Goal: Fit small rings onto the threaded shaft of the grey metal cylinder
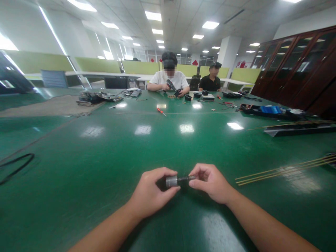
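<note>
A small grey metal cylinder with a dark, narrower shaft (pixel 172 181) lies sideways between my hands, low over the green tabletop; its exact kind is unclear. My left hand (pixel 153 187) grips the thick grey end between thumb and forefinger, with the other fingers hidden behind. At the shaft's far end, my right hand (pixel 210 182) pinches the tip with thumb and curled fingers, covering part of it.
Thin brass-coloured rods (pixel 283 169) lie to the right, below a dark metal channel (pixel 299 129). A black cable loop (pixel 19 168) is at left. Further off lies a red screwdriver (pixel 161 111). Across the table (pixel 118 140), a person (pixel 169 77) handles a power tool; another (pixel 211 80) sits nearby.
</note>
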Available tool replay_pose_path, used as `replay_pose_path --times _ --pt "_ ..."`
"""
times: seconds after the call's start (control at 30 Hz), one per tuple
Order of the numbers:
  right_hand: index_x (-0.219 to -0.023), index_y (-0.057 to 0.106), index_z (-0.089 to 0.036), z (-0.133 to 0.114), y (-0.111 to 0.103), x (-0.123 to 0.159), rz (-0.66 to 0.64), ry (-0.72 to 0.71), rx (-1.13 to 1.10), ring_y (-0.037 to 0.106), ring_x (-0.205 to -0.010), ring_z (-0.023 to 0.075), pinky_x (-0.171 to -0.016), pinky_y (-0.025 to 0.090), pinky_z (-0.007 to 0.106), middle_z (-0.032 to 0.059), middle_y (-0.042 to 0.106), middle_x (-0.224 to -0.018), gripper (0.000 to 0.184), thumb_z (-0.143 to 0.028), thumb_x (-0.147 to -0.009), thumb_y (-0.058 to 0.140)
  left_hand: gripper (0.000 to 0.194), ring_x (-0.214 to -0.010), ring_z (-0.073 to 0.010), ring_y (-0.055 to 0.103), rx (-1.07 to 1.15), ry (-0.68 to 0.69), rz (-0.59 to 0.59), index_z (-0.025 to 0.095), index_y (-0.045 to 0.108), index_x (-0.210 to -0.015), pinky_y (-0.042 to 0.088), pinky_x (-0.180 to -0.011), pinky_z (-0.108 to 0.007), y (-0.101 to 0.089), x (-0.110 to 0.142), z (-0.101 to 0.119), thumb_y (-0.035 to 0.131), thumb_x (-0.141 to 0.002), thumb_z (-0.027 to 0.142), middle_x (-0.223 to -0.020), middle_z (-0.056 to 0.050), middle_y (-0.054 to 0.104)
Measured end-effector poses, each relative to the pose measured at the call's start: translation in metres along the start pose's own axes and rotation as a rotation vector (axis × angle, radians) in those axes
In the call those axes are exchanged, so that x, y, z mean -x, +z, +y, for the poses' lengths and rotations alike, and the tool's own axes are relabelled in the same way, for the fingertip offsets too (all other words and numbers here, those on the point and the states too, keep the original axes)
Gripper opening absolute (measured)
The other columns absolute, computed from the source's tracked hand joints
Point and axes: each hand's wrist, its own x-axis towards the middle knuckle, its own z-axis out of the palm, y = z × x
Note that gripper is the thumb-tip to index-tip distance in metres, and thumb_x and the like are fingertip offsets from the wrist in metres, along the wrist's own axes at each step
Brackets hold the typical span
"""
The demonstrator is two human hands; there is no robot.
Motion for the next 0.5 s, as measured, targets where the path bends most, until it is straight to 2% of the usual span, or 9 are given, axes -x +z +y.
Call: replay_pose_path --times 0.5 --pt "-0.078 0.066 -0.017 -0.0028 -0.0012 0.0004 0.002 0.007 -0.006 0.049 -0.059 0.0118 -0.057 0.038 0.024 -0.0029 0.058 -0.065 0.019 -0.029 -0.073 0.080 0.024 -0.079 -0.0187 0.073 -0.006 -0.004 0.006 0.024 0.072 -0.098 0.054 -0.075 -0.027 -0.0006 0.0007 0.0014 0.078 -0.075 0.023 -0.090 0.000 0.077"
